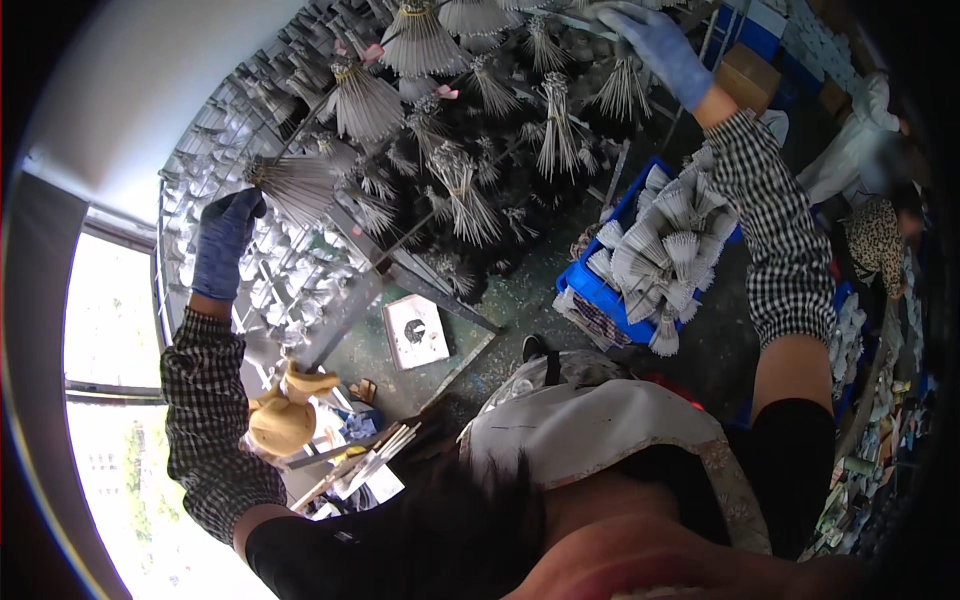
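My left hand (226, 243), in a blue-grey glove, is raised on the left. Its fingers are curled closed right at the tied end of a fan-shaped bundle of thin pale strips (305, 188); what lies inside the grip is hidden. High at the upper right, my right hand (662, 55), gloved alike, has its fingers over the end of a grey bar (562, 18). Between the hands, larger pale bundles (366, 105) hang with their tied ends up and spread downward. Whether one bar links both hands is not visible.
Racks behind hold many smaller bundles (462, 195). A blue crate (600, 290) heaped with pale bundles stands on the floor below my right arm. A white tray (400, 350) lies near the rack's foot (480, 318). A person in patterned clothing (872, 245) is at the far right.
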A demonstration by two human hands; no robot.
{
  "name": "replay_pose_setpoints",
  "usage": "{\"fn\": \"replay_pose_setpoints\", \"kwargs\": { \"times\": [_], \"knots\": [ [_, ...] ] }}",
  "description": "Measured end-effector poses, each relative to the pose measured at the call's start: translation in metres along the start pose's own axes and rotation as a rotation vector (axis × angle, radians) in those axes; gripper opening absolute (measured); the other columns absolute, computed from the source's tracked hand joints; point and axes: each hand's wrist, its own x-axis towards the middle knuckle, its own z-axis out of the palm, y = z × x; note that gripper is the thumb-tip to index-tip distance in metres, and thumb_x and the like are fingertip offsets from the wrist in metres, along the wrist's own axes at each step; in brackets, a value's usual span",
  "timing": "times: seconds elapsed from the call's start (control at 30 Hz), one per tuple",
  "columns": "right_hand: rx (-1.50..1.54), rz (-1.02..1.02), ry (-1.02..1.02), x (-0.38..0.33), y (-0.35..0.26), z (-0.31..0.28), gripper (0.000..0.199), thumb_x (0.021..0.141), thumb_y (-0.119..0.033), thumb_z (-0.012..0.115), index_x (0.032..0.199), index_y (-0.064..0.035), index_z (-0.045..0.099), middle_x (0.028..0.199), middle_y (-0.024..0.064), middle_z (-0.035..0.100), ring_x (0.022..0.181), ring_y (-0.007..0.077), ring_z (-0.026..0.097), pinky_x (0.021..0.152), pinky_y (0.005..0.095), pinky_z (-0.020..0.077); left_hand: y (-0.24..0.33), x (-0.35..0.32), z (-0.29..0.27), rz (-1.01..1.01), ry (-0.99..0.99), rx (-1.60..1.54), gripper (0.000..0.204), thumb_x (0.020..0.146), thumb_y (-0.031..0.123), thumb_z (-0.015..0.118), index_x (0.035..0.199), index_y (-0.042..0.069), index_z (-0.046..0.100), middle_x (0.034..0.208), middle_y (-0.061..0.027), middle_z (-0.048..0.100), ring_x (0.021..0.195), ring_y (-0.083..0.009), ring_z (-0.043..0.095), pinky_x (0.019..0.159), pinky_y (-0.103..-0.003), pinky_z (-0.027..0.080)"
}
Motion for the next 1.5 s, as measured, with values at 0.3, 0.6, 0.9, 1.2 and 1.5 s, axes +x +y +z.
{"fn": "replay_pose_setpoints", "kwargs": {
  "times": [0.3, 0.6, 0.9, 1.2, 1.5],
  "knots": [
    [-0.9, 0.063, -0.314, 0.139, 0.102, 0.079, 0.036, 0.098, -0.035, 0.04, 0.12, -0.018, 0.063, 0.115, 0.0133, 0.067, 0.104, 0.0326, 0.064, 0.09, 0.0417, 0.0488, -0.04, 0.053, 0.003, 0.104, -0.108, -0.056, 0.033, 0.097, 0.028, 0.058, 0.073, 0.005, 0.06, 0.057, 0.0084, 0.041, 0.049, -0.001, 0.031, 0.045, -0.022, 0.02],
    [-0.833, -0.089, -0.063, 0.187, 0.209, 0.101, 0.034, 0.095, -0.035, 0.044, 0.098, -0.0107, 0.067, 0.093, 0.017, 0.067, 0.083, 0.0349, 0.064, 0.074, 0.0459, 0.0499, -0.046, 0.083, 0.02, 0.111, -0.226, -0.137, 0.03, 0.095, 0.022, 0.059, 0.07, 0.005, 0.057, 0.06, 0.0059, 0.043, 0.05, -0.0031, 0.031, 0.048, -0.024, 0.022],
    [0.078, 0.423, -0.144, 0.168, 0.172, 0.081, 0.034, 0.095, -0.029, 0.045, 0.071, -0.0108, 0.061, 0.052, 0.0038, 0.051, 0.044, 0.0169, 0.047, 0.043, 0.0356, 0.0348, -0.037, 0.082, 0.045, 0.1, -0.275, -0.067, 0.033, 0.096, 0.026, 0.059, 0.07, 0.007, 0.056, 0.062, 0.0068, 0.043, 0.053, -0.0028, 0.03, 0.049, -0.024, 0.022],
    [-0.7, -0.565, 0.14, 0.153, 0.269, 0.089, 0.019, 0.094, -0.02, 0.057, 0.106, -0.0069, 0.063, 0.08, 0.0029, 0.066, 0.056, 0.0094, 0.055, 0.048, 0.0228, 0.0432, -0.021, 0.099, 0.076, 0.148, -0.302, 0.081, 0.035, 0.096, 0.028, 0.058, 0.068, 0.007, 0.056, 0.06, 0.0066, 0.042, 0.055, -0.0034, 0.031, 0.051, -0.024, 0.023],
    [-0.359, -0.121, 0.014, 0.137, 0.308, 0.101, 0.02, 0.085, -0.014, 0.064, 0.104, -0.0095, 0.064, 0.084, 0.0093, 0.069, 0.073, 0.024, 0.066, 0.065, 0.0362, 0.0523, -0.004, 0.107, 0.084, 0.035, -0.363, 0.096, 0.032, 0.094, 0.028, 0.061, 0.077, 0.001, 0.066, 0.07, 0.0018, 0.061, 0.065, -0.0065, 0.048, 0.063, -0.025, 0.039]
  ]
}}
